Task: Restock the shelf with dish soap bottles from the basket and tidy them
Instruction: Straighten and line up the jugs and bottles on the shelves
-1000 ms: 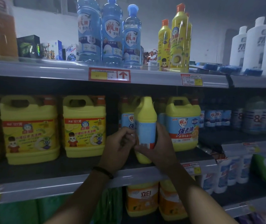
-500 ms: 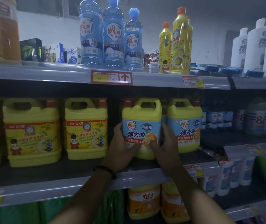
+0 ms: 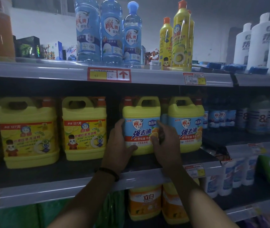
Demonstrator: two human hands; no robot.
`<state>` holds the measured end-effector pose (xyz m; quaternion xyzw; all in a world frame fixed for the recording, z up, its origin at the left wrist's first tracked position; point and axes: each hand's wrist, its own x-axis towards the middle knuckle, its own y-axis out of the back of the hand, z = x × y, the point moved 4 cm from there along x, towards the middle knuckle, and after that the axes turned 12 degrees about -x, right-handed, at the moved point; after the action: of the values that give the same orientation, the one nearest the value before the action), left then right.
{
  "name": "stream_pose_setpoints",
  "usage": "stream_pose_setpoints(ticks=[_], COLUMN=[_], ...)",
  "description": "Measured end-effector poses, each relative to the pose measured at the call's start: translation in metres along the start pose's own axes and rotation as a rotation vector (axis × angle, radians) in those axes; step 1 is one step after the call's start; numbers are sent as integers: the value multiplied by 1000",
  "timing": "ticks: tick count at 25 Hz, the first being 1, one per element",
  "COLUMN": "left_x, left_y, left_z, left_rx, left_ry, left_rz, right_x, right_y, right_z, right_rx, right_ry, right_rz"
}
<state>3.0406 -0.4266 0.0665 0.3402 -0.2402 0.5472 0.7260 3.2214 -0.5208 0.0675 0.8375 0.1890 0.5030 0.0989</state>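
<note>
Turned label-forward since a second ago, the jug (image 3: 140,127) stands faced on the shelf (image 3: 81,171); left grip (image 3: 119,145) clasps it, right grip (image 3: 165,143) blurred, hold unclear.

Forearms bare; dark bracelet (image 3: 108,172) circling wrist of left grip (image 3: 121,143).

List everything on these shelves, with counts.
held jug: one, yellow with blue label, middle shelf
matching jug: one, same colours, right of it
yellow-label jugs: two fully seen, yellow, middle shelf left
blue bottles: three, blue, top shelf
slim bottles: at least two, yellow, top shelf
white bottles: three, white, top shelf right
orange jugs: two, orange, lower shelf
left hand: one, grips held jug's left side
right hand: one, holds its right edge
</note>
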Motion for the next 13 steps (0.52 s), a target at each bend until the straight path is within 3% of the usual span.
stream_pose_setpoints(ticks=[9, 11, 13], left_x=[-5, -5, -9], left_y=[-2, -10, -26], left_z=[16, 23, 32], left_rx=[125, 120, 122], left_ry=[24, 47, 91], left_rz=[-28, -13, 15], right_x=[6, 9, 20], right_y=[32, 57, 83], right_z=[-1, 10, 31], right_rx=[-79, -120, -140], right_ry=[24, 16, -102], right_rz=[-135, -104, -37])
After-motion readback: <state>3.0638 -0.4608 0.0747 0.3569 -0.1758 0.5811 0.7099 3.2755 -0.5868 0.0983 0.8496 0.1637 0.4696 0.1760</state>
